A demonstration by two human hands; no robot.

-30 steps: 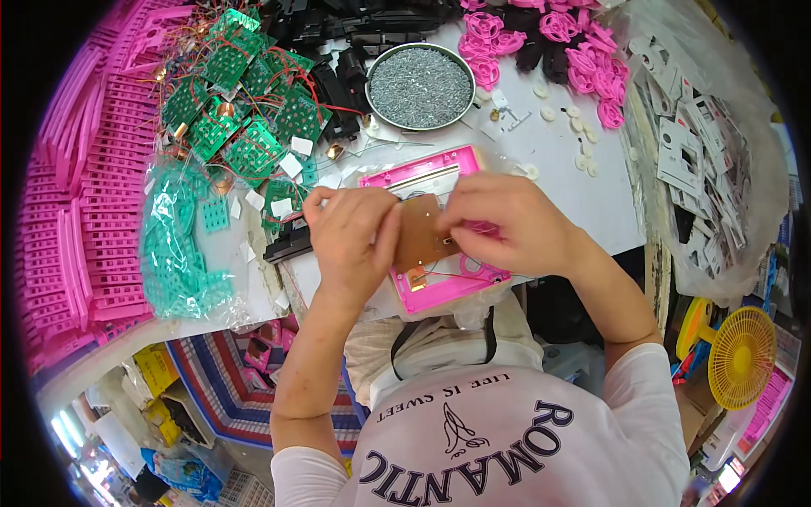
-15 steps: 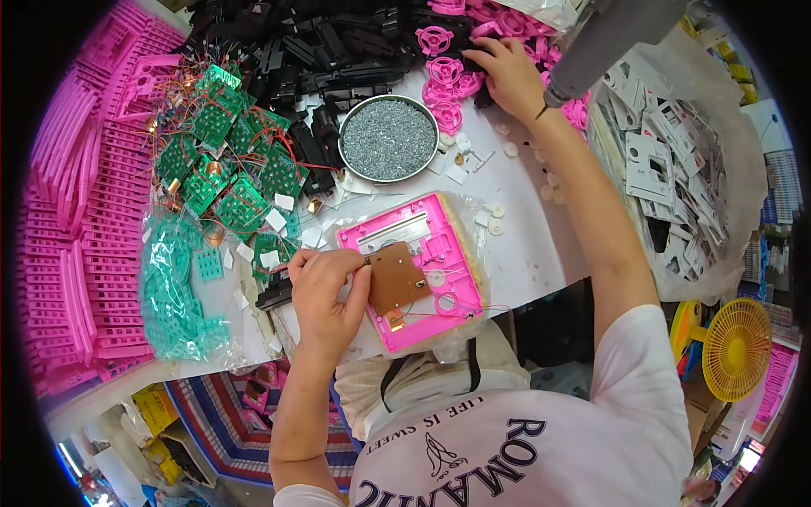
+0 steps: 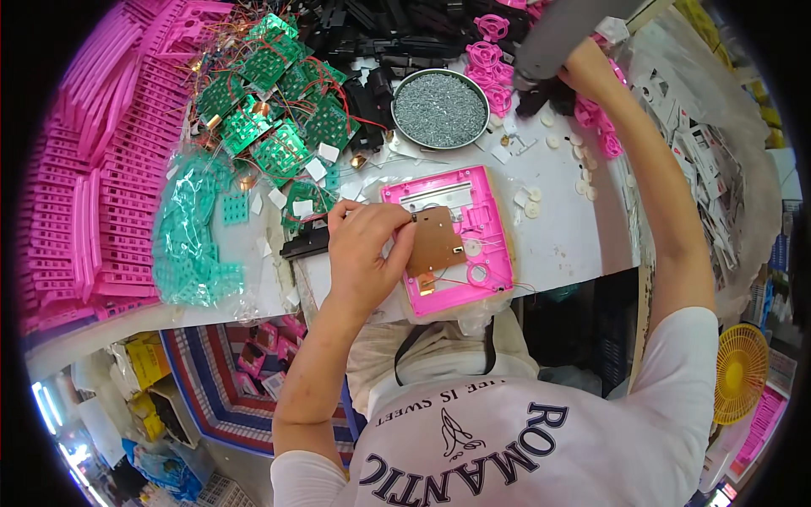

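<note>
My left hand (image 3: pixel 367 249) pinches the left edge of a brown circuit board (image 3: pixel 435 241), plain side up. The board lies over a pink plastic housing (image 3: pixel 498 253), and thin wires run from it. The housing rests on a padded, plastic-wrapped block at the table's front. My right hand (image 3: pixel 591 74) is stretched to the far right, beside pink ring-shaped parts (image 3: pixel 484 56) and small black pieces. A thick grey tubular object (image 3: pixel 562 38) crosses in front of it and hides its fingers, so I cannot see what they hold.
A round tin of small metal screws (image 3: pixel 441 110) stands mid-table. Green circuit boards (image 3: pixel 283 148) with wires, a bag of teal parts (image 3: pixel 190 245) and stacked pink housings (image 3: pixel 110 194) lie left. White discs (image 3: pixel 583 186) and bagged white panels (image 3: pixel 701 160) are right; a yellow fan (image 3: pixel 742 372) stands lower right.
The view has shifted, so the table contents sit further right and higher. My right hand has gone behind the grey tubular object. My left hand keeps its pinch on the circuit board.
</note>
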